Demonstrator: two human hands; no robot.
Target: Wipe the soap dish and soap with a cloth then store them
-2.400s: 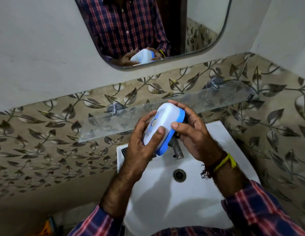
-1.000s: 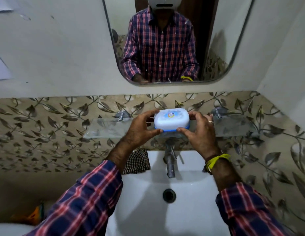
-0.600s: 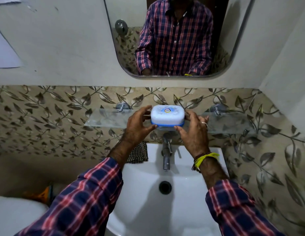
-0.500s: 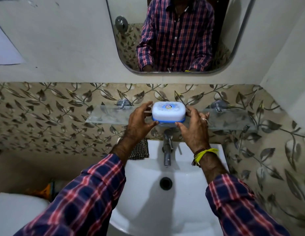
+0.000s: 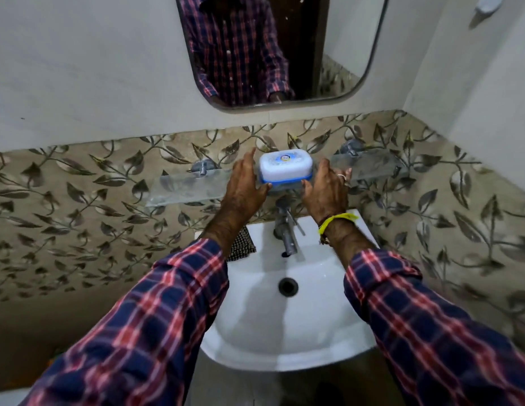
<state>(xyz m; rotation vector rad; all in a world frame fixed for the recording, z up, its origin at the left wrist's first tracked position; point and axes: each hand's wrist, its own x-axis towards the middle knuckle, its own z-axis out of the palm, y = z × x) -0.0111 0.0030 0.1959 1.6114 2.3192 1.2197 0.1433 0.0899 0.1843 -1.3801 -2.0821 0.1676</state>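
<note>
The soap dish (image 5: 285,167), a closed white box with a blue base, sits on the glass shelf (image 5: 185,187) above the tap. No soap is visible; the lid covers the inside. My left hand (image 5: 245,186) is at its left end with fingers spread and lifted off it, the thumb tip at the front corner. On the other side, my right hand (image 5: 325,189) has loose, spread fingers, its thumb by the front right corner. A checkered cloth (image 5: 240,244) lies on the sink's back left rim, partly under my left forearm.
A white sink (image 5: 284,332) with a metal tap (image 5: 286,230) lies below the shelf. A mirror (image 5: 284,48) hangs above on the wall. Leaf-patterned tiles run behind the shelf, and a side wall closes in on the right.
The soap dish went from my hands over the sink up onto the glass shelf. My fingers have since loosened and spread away from its ends.
</note>
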